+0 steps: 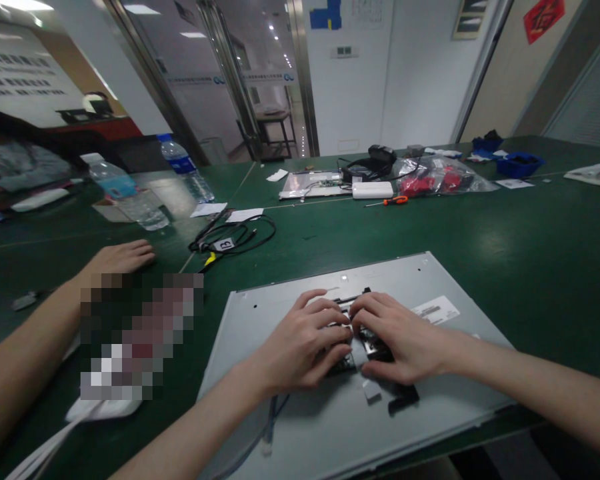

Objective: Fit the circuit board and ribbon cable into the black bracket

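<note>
A flat grey metal panel (300, 427), which looks like the back of a screen, lies on the green table in front of me. At its middle sits a small circuit board (347, 363) with dark and metal parts, largely covered by my fingers. My left hand (305, 340) grips its left side with bent fingers. From the right, my right hand (405, 337) curls over the other side, thumb low and fingertips close to the left ones. Just below the right thumb are a small grey-white block (372, 392) and a black strip (403, 402). A thin cable (270, 420) runs over the panel's lower left.
Another person's hand (123, 259) rests on the table at the left, near a blurred-out item. Beyond are a coiled black cable (235, 233), two water bottles (125, 190), an orange screwdriver (395, 201), a bag of red items (440, 177) and a blue tray (520, 164).
</note>
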Demonstrator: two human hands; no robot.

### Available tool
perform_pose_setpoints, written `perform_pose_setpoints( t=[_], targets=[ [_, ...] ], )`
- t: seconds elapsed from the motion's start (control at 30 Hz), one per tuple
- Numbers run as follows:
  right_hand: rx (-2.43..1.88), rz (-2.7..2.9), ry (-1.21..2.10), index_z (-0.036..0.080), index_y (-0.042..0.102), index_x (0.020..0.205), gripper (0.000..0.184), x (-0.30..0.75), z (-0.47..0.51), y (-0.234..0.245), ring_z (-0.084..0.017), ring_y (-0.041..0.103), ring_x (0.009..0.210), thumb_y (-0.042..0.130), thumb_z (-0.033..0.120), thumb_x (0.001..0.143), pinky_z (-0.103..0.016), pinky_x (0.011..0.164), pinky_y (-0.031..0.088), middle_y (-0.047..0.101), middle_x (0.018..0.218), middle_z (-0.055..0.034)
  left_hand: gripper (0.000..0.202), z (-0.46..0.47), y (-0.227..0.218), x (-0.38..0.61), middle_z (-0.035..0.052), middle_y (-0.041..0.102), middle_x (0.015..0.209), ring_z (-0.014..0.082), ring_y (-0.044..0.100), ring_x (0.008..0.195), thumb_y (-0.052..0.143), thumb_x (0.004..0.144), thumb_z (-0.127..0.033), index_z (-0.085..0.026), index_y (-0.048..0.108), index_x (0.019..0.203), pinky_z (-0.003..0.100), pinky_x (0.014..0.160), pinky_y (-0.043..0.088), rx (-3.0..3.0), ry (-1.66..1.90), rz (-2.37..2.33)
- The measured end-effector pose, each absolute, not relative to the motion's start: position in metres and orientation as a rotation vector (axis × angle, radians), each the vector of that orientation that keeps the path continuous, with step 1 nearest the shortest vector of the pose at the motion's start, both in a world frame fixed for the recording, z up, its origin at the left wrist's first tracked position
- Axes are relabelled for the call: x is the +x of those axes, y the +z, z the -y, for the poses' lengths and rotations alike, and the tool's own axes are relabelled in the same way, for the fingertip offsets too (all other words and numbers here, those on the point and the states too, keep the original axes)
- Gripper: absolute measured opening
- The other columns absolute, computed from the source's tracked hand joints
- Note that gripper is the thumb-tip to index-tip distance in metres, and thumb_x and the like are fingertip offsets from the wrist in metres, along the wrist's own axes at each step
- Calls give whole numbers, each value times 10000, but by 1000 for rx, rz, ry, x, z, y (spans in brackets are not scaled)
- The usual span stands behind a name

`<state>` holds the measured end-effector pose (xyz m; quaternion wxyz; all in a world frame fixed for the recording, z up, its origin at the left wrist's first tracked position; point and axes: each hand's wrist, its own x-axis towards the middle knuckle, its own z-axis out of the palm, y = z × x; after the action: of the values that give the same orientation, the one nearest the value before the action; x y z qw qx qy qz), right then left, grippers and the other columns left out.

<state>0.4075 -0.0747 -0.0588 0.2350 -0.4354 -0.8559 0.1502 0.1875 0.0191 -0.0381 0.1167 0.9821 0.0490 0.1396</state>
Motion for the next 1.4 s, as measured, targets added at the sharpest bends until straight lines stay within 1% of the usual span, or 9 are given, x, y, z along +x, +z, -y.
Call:
perform_pose_setpoints(
  t=[0.17,0.27,0.4,0.53,0.6,0.77,0.93,1.2,1.4],
  targets=[
    [-1181,2331,418,175,523,1092,409,407,75,-61,-283,472,1120,721,365,788,-467,997,403,543,1191,-129,178,-10,-31,190,20,713,1027,229,589,1093,530,933,-308,-238,680,998,468,1120,276,2871,394,-26],
    [-1158,2315,461,176,533,1094,429,411,74,-59,-281,471,1145,747,358,770,-460,1016,394,537,1215,-129,230,-7,-29,192,20,718,1018,243,595,1095,537,942,-423,-264,696,991,469,1094,290,2861,395,51],
    [-1095,2238,577,184,564,1112,472,430,69,-45,-263,478,1182,777,435,774,-413,1021,396,546,1237,-117,388,-6,-28,194,37,720,1057,244,623,1044,483,949,-584,-273,705,1017,466,1051,325,2829,338,97],
    [-1181,2146,562,199,620,1006,193,457,59,-34,-195,587,989,653,361,908,-355,906,433,659,1035,-48,476,-5,-26,196,63,714,1105,259,632,1033,438,944,-643,-260,710,1025,476,1004,364,2837,333,93],
    [-1304,2199,568,192,649,919,121,468,54,-34,-177,611,871,635,313,915,-334,829,438,684,923,-30,499,-4,-26,196,72,711,1121,264,636,1029,426,941,-658,-258,708,1034,475,980,384,2851,337,102],
    [-1461,2337,695,188,697,866,112,478,50,-40,-162,612,738,731,283,818,-295,696,440,693,830,-21,550,-3,-28,197,90,708,1123,271,647,1005,420,922,-697,-243,699,1058,486,973,402,2876,340,124],
    [-1478,2356,806,188,702,813,176,475,52,-43,-156,596,705,801,310,733,-282,647,428,679,797,-14,581,-2,-32,197,100,713,1079,262,657,936,498,849,-755,-225,712,954,479,957,411,2859,336,145],
    [-1504,2297,1005,171,708,802,55,470,52,-51,-114,557,596,714,215,770,-234,557,402,645,687,12,574,-1,-33,197,87,709,1072,261,661,950,554,803,-772,-225,698,901,474,968,403,2879,323,148],
    [-1549,2262,1033,152,692,762,69,471,53,-51,-109,531,561,673,209,795,-233,531,381,624,629,11,586,1,-34,197,95,710,1049,256,660,928,544,808,-774,-215,689,905,469,939,419,2898,312,137]
  ],
)
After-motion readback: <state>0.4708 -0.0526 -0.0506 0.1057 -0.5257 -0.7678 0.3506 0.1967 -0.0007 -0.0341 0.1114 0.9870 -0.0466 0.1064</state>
